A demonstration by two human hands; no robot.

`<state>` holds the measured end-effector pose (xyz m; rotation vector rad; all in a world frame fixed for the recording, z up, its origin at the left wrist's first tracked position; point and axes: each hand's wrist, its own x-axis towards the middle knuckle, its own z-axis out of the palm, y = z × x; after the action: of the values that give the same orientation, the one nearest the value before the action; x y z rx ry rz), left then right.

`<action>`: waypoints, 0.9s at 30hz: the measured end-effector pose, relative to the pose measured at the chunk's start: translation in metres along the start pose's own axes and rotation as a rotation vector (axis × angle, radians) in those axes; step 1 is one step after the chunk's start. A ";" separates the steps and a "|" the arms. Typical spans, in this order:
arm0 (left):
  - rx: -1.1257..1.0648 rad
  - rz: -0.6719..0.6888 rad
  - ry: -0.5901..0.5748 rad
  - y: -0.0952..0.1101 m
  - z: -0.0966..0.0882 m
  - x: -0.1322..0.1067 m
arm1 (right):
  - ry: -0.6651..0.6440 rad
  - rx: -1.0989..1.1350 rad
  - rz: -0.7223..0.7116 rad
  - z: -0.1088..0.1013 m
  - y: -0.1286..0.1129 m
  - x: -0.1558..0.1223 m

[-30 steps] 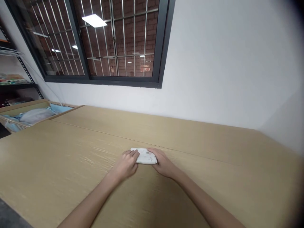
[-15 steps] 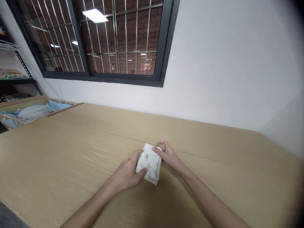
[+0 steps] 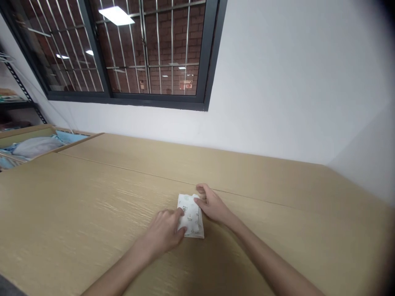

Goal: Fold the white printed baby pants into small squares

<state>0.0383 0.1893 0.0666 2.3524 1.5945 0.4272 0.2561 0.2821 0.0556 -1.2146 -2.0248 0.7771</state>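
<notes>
A small folded white cloth (image 3: 191, 216) with a faint printed pattern lies flat on the light wooden table (image 3: 92, 213). My left hand (image 3: 165, 232) rests against its left and near edge, fingers curled onto the fabric. On the cloth's right side my right hand (image 3: 211, 204) touches its far right edge, with the fingers bent and pressed on it. Both forearms reach in from the bottom of the view.
A wooden box (image 3: 27, 144) with blue and grey fabric inside stands at the far left. A dark barred window (image 3: 123, 49) and a white wall rise behind the table. A dark shelf rack (image 3: 12, 98) stands at the left edge.
The cloth was lying flat between my hands, then lifted and turned in both hands. Now it lies on the table again, turned lengthwise away from me, with both hands pressed on it.
</notes>
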 end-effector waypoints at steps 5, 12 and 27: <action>-0.091 0.306 0.026 0.019 -0.005 -0.009 | -0.154 -0.179 -0.283 -0.012 -0.047 -0.015; -0.002 0.373 -0.165 0.034 0.035 -0.018 | -0.581 -0.152 -0.522 0.001 -0.077 -0.042; 0.143 0.476 -0.104 0.025 0.043 -0.015 | -0.286 -0.463 -0.455 0.007 0.014 -0.001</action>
<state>0.0708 0.1640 0.0351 2.8108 1.0401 0.2813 0.2587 0.2863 0.0406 -0.8407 -2.6883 0.2751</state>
